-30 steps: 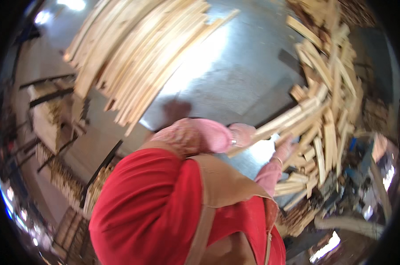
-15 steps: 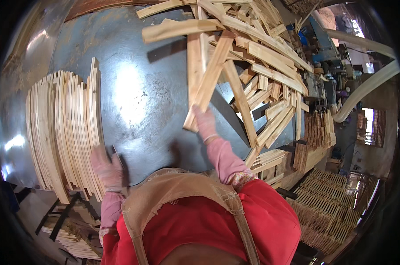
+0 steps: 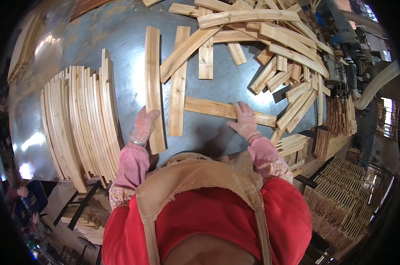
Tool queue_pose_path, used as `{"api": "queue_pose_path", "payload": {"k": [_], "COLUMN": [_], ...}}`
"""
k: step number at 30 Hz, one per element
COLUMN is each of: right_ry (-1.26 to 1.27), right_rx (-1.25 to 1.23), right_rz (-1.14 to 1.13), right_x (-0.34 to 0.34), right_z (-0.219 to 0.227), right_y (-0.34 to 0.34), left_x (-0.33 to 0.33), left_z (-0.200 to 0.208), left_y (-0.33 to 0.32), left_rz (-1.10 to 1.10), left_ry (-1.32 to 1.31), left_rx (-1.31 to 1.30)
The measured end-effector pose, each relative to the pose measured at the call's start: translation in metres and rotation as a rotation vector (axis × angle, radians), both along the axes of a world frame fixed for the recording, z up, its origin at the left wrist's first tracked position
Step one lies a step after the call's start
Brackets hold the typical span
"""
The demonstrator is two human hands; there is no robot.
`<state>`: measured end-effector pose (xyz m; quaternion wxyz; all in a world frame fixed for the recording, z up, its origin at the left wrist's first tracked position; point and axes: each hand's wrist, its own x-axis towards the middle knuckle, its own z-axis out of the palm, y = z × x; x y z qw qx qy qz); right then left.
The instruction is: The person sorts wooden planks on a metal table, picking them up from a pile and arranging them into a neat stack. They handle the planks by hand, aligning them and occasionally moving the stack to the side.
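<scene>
Since half a second ago, the left hand (image 3: 144, 126) has been shifted off the edge of the row of planks (image 3: 69, 123) and brought to a separate plank (image 3: 152, 79), which now lies lengthwise on the desk (image 3: 98, 35) between the row and the heap (image 3: 292, 57). Its thumb is laid over that plank and its other fingers are partly hidden at the left edge, so whether the wood is pinched cannot be told. The right hand (image 3: 245, 121), by which the near end of a slanted plank was being touched, is now rested on a crosswise plank (image 3: 211, 107) nearer the heap, its fingers spread over the top face and its thumb set apart. The near side of the heap has also been loosened: a second lengthwise plank (image 3: 177, 106) is now seen beside the first, its upper part crossed by a diagonal plank (image 3: 189, 53). From this it may be judged that the sorting of loose pieces has been advanced, with one plank singled out near the row, while most of the heap is still left jumbled.
</scene>
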<state>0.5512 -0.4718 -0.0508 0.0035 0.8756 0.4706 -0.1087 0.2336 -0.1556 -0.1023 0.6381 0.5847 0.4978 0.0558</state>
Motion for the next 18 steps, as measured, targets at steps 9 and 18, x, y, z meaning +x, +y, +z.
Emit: {"api": "queue_pose_path", "payload": {"k": [9, 18], "right_ry": [1.127, 1.894], "right_rx": [-0.029, 0.605], "right_rz": [-0.272, -0.855], "right_x": [0.04, -0.01], "right_z": [0.018, 0.065], "right_y": [0.003, 0.106], "left_x": [-0.122, -0.044], "left_z": [0.048, 0.079], "left_y": [-0.046, -0.045], "left_rz": [-0.301, -0.129], "left_ry": [0.918, 0.112], "left_rx": [1.037, 0.558]}}
